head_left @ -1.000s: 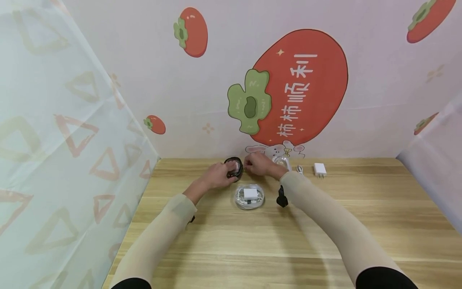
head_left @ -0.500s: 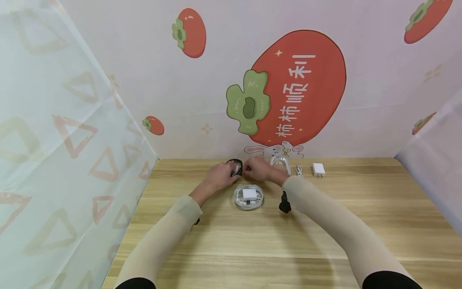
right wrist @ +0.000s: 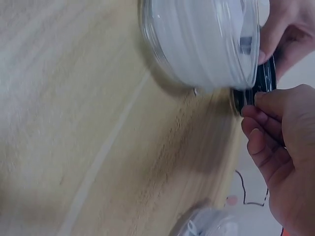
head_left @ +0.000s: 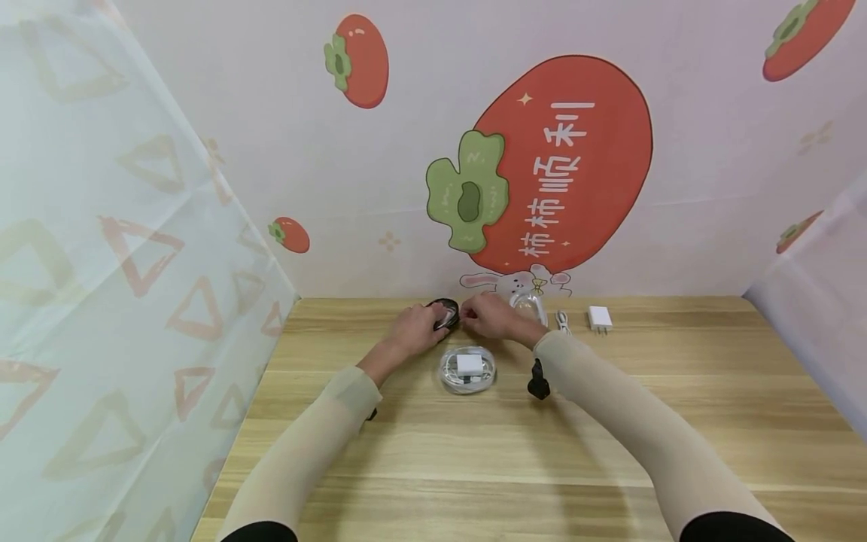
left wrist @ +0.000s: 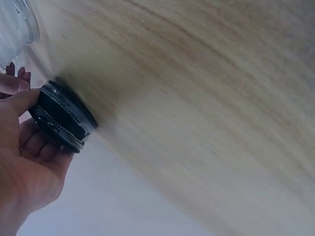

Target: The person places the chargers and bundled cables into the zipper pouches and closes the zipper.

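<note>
At the back of the table, my left hand [head_left: 415,331] grips a small round black zip case [head_left: 447,312] by its left side. In the left wrist view the zip case [left wrist: 64,115] shows two rows of zip teeth with a gap between them; the thumb lies on one face and fingers curl under the other. From the right, my right hand [head_left: 489,316] pinches at the edge of the case with thumb and forefinger, and its other fingers are curled [right wrist: 290,142]. The bit between those fingertips is mostly hidden.
Just in front of the hands stands a clear round case [head_left: 467,370] with a white cable and charger. Behind the right wrist is another clear round case [head_left: 528,307]. Further right lie a small white cable [head_left: 562,322] and a white plug charger [head_left: 599,318]. A printed backdrop rises behind.
My left fingers have come off the top of the zip case to grip its side. The case has tilted and shifted slightly right. My right hand stays close beside it.
</note>
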`<state>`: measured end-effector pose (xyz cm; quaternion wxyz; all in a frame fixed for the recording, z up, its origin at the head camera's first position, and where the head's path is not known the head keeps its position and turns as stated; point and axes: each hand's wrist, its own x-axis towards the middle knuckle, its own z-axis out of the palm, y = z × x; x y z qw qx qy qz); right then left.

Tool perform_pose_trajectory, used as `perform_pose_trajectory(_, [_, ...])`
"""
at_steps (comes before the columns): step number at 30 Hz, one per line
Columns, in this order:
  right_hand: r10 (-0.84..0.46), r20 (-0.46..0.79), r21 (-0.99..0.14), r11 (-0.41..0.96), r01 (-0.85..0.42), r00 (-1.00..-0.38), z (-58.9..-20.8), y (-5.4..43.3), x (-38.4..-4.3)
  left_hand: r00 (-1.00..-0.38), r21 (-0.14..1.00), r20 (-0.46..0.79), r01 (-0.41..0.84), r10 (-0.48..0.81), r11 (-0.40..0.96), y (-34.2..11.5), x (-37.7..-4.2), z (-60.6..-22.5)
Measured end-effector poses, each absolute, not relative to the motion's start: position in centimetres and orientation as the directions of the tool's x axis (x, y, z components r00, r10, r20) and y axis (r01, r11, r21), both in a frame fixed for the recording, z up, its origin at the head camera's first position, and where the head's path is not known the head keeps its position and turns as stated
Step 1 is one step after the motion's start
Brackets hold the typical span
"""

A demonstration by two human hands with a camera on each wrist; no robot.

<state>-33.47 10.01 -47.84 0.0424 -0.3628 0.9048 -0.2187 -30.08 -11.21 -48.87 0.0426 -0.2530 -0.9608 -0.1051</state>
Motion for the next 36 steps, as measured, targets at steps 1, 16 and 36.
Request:
perform_pose_trajectory(1, [-0.670, 0.084, -0.423, 0.646, -0.635, -0.738, -47.8, 10.1, -33.5, -0.866, 0.180, 0.136, 0.498, 0.480, 0.848, -11.3, -30.1, -48.9])
perform_pose_trajectory(16, [-0.601, 0.080, -0.431, 0.698, -0.571, -0.795, -48.3, 11.1, -34.5, -0.826, 0.254, 0.037, 0.552, 0.562, 0.794, -12.1, -30.7, -48.4])
perform_pose_trajectory(36, [-0.609, 0.062, -0.463, 0.685, -0.563, -0.791, -48.5, 11.2, -34.2, -0.789, 0.259, -0.034, 0.586, 0.614, 0.768, -13.0, -31.6, -47.6])
